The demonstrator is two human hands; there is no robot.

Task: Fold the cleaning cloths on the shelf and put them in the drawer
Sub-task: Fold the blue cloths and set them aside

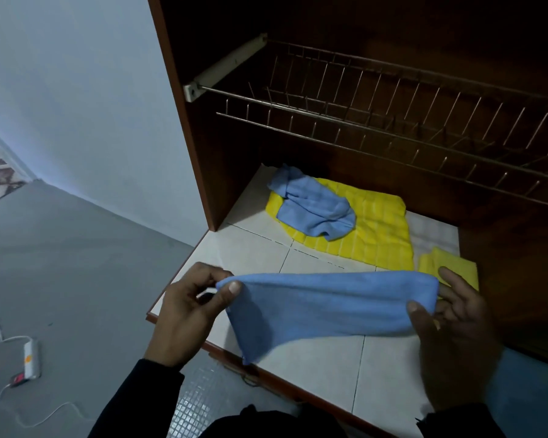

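A blue cleaning cloth (323, 306) is stretched between my hands just above the white tiled shelf (317, 374). My left hand (190, 314) pinches its left end between thumb and fingers. My right hand (450, 324) grips its right end, thumb on top. The cloth's lower left corner hangs down to the shelf's front edge. Further back on the shelf, a crumpled blue cloth (314, 207) lies on a spread yellow cloth (370, 235). A small yellow cloth (450, 267) lies behind my right hand. No drawer is clearly visible.
A metal dish rack (393, 121) hangs inside the dark wooden cabinet above the shelf. The cabinet's left wall (184, 121) borders the shelf. On the grey floor at the left lie a power strip (30, 358) and white cables.
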